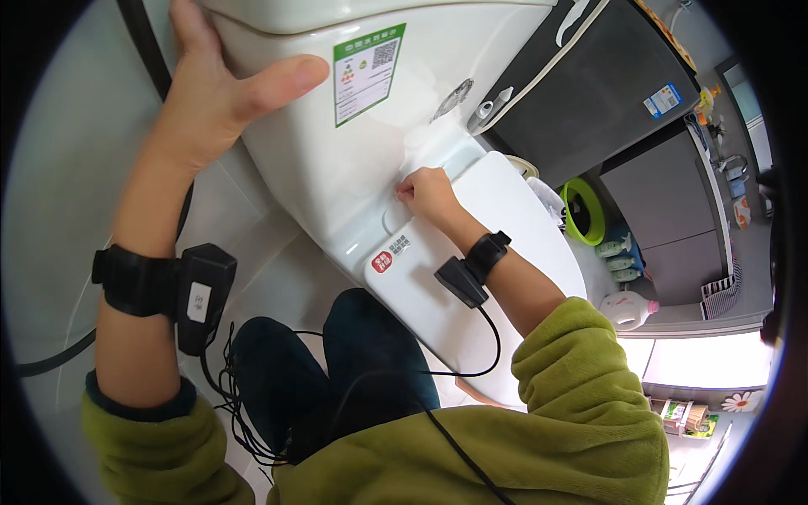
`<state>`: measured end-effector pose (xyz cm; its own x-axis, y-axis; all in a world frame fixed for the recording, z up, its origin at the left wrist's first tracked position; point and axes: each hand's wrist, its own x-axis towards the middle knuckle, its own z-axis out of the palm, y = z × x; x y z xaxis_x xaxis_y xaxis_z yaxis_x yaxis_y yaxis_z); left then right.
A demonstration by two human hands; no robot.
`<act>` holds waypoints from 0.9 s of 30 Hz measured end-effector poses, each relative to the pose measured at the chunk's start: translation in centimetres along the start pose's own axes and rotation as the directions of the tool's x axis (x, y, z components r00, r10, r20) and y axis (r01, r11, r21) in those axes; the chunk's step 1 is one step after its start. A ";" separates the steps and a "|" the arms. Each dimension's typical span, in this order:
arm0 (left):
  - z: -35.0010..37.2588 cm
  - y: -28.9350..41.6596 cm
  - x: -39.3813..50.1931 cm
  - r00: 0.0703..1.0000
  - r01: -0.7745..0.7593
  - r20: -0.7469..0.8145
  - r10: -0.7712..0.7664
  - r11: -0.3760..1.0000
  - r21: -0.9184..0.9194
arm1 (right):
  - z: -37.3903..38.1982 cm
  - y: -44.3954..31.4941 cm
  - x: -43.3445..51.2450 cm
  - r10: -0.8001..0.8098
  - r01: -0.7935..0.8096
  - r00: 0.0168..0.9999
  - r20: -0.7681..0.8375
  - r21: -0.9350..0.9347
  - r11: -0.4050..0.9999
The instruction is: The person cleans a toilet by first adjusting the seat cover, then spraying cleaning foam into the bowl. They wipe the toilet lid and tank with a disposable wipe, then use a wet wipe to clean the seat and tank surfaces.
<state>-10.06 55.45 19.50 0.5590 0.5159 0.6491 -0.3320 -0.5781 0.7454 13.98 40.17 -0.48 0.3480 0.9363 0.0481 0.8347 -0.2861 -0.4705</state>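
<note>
My left hand rests at the corner of a white ceramic toilet tank, thumb spread across its front and fingers along its side. My right hand is curled low against the tank's front, just behind the closed white toilet lid. Its fingertips are turned away, so whether it holds anything is hidden. A pale, uneven patch shows on the tank above it. The tank bears a green-and-white label. A red sticker is on the lid's near corner.
Black sensor straps sit on both wrists; their cables hang over my lap. Beyond the toilet are a dark grey appliance, a lime-green bucket, spray bottles and a white jug. A dark hose runs at left.
</note>
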 end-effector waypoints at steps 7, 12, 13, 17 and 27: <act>0.0 -0.2 0.5 0.999 -0.027 -0.015 0.029 0.990 0.137 | 0.5 -2.2 -1.3 -0.289 0.306 0.952 0.104 -0.249 0.919; -0.4 -1.6 0.5 0.999 -0.014 -0.028 0.023 0.961 0.278 | 2.5 -5.8 -2.0 -0.368 0.461 0.865 0.342 -0.252 0.851; -0.4 -1.8 0.6 0.999 -0.019 -0.024 0.028 0.946 0.322 | 2.8 -6.5 -2.1 -0.267 0.360 0.911 0.314 -0.292 0.886; -0.1 -1.9 1.4 0.998 -0.053 -0.014 0.058 0.969 0.241 | 3.6 -8.4 -2.6 -0.172 0.249 0.951 0.258 -0.308 0.918; 0.0 0.5 0.9 0.969 0.241 -0.088 -0.229 0.823 0.514 | 5.8 -14.0 -7.9 -0.413 0.344 0.871 0.267 0.271 0.899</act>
<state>-9.76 55.62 20.43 0.5511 0.6883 0.4718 0.2527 -0.6764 0.6918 -2.91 37.94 0.57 -0.1559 0.9878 0.0009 0.7544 0.1196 -0.6454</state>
